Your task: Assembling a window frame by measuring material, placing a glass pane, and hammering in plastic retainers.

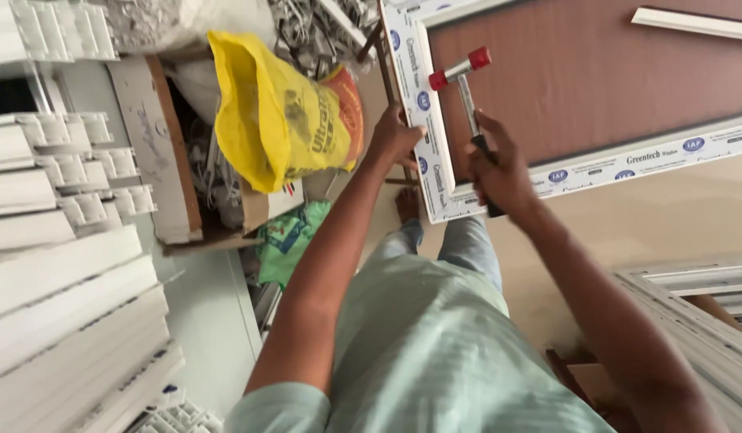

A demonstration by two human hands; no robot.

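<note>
L to R: stacked white profiles (66, 265), 1 yellow bag (283, 104), 1 green bag (287, 240) – left hand (395, 135) gripping edge of 1 white window frame (435, 172), right hand (503, 172) fist wrapped on 1 hammer (467, 88) w/ 2 red tips, raised at frame corner.

The right hand (499, 172) is closed round the black grip of a mallet (465, 80), its red-capped head raised above the frame (435, 144). The left hand (395, 136) clasps the white frame's upright edge, near the corner. A brown panel (596, 72) fills the frame. To the left a yellow bag (275, 112) slumps in a box (170, 160), beside stacked white profiles (58, 305).
</note>
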